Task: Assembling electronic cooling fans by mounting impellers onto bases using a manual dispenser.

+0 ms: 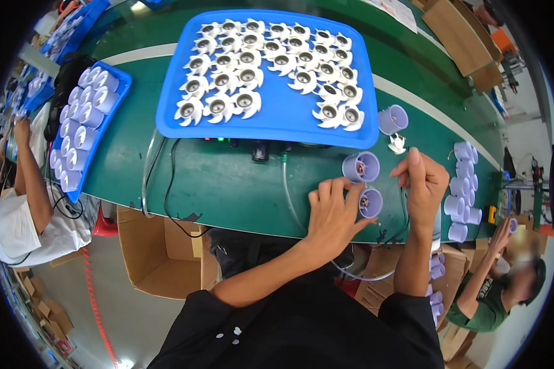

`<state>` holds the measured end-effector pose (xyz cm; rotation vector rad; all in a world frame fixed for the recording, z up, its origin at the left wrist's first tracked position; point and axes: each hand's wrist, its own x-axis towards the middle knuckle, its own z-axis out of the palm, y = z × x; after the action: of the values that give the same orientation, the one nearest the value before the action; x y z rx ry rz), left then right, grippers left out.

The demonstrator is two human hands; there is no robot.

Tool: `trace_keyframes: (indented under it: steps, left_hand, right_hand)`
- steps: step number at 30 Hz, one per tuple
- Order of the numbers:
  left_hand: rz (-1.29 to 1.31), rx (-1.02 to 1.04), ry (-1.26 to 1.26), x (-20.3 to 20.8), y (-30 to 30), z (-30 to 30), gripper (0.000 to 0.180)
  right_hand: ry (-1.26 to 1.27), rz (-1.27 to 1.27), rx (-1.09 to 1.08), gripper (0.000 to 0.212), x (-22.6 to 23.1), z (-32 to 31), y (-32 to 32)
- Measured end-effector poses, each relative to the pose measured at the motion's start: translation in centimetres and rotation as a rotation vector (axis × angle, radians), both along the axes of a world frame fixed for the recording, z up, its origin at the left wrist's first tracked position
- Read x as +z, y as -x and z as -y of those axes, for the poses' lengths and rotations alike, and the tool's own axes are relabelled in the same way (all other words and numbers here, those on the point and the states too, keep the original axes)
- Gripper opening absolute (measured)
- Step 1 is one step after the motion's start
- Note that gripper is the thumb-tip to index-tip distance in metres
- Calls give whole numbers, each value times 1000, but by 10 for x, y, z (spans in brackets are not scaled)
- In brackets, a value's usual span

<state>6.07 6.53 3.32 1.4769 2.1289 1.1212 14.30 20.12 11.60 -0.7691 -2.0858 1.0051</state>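
My left hand (331,216) has its thumb and fingers around a small lavender cup (375,205) near the table's front edge. Some small coppery part shows inside that cup. Just beyond it stands a second lavender cup (349,167) with similar contents, close to my left fingertips. To its right, my right hand (422,184) is raised with the fingers curled in and pressed together; what they hold, if anything, is hidden. A loose white bladed fan wheel (397,144) lies just beyond the right fingers, below a third lavender cup (393,119).
A blue tray (271,126) bears rows of white fan wheels with dark round centres. Another blue tray (124,86) at left holds pale cups. More lavender cups (463,184) stand at right. Cables and a clear hose (289,194) cross the green table (240,184). People work on both sides.
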Motion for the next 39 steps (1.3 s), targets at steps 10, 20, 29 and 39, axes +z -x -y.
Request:
trace_keyframes:
  steps: [10,20,29,39]
  left_hand:
    - [92,49,-279,-17,53,37,64]
    - [341,151,-340,-17,60,46,63]
    - [312,138,-310,-13,62,41,62]
    - [355,168,-325,-16,55,46,62]
  right_hand:
    - [-566,237,369,12,6,-22,119]
    - [-1174,724,261,10,-19,-5,166]
    - [-1274,702,268,10,-14,-17,167]
    - [-1430,123,617,13,13,-28,122]
